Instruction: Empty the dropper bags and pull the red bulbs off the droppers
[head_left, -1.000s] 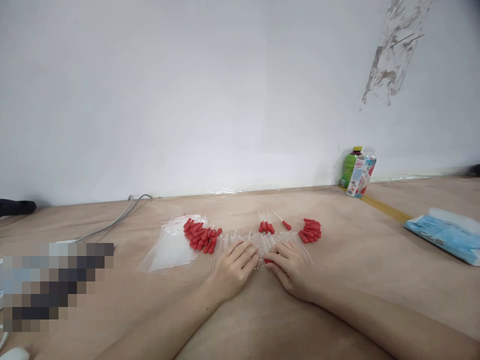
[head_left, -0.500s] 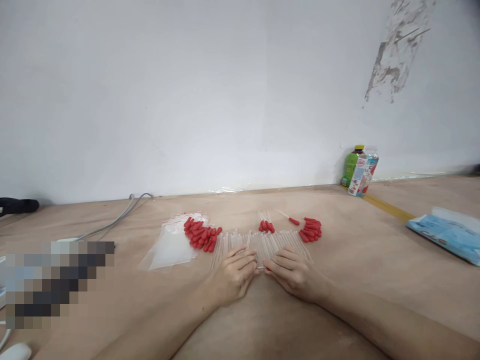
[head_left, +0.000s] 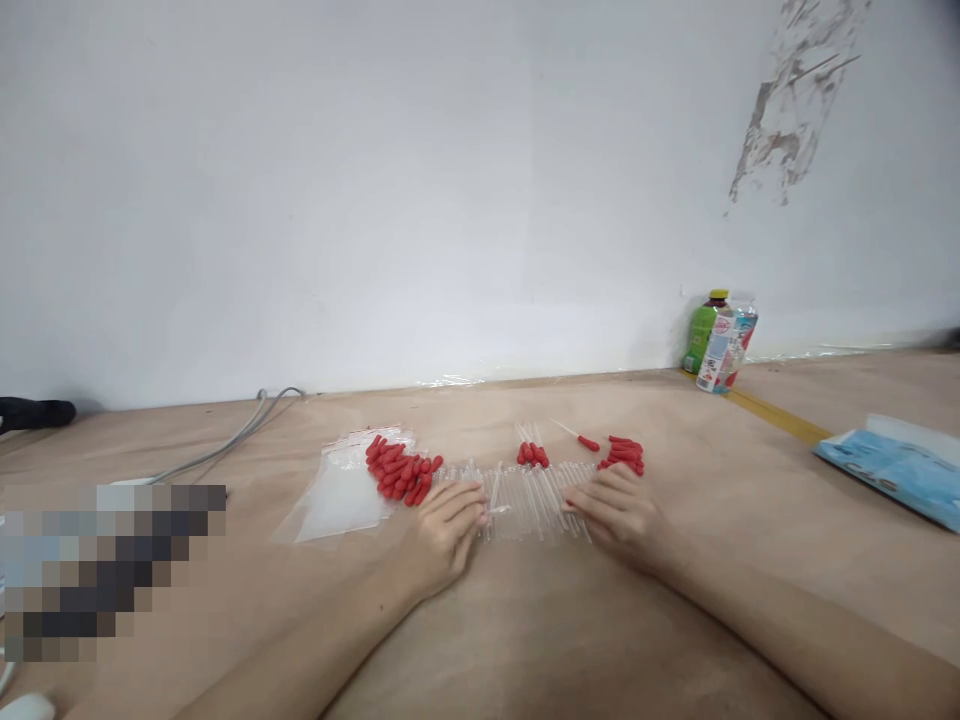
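A row of clear glass dropper tubes (head_left: 525, 505) lies side by side on the table. At the row's left end my left hand (head_left: 448, 525) is closed, with a short clear end of a glass tube (head_left: 500, 510) sticking out from its fingertips. My right hand (head_left: 619, 512) sits over the row's right end, fingers bent and pressed together; what they hold, if anything, is hidden. Beyond the left hand are heaped red rubber bulbs (head_left: 405, 472). More red bulbs (head_left: 625, 452) lie just past the right hand. Several droppers fitted with red bulbs (head_left: 533, 452) rest behind the row.
Clear plastic zip bags (head_left: 341, 500) lie partly under the left heap. A single dropper with a red bulb (head_left: 588, 443) lies behind the row. Two bottles (head_left: 724, 345) stand by the wall, a blue packet (head_left: 892, 470) is at right, and a grey cable (head_left: 244, 430) runs at left.
My hands have moved apart, the left one leftward and the right one to the right and slightly away from me. The red bit under my right fingers is out of sight now.
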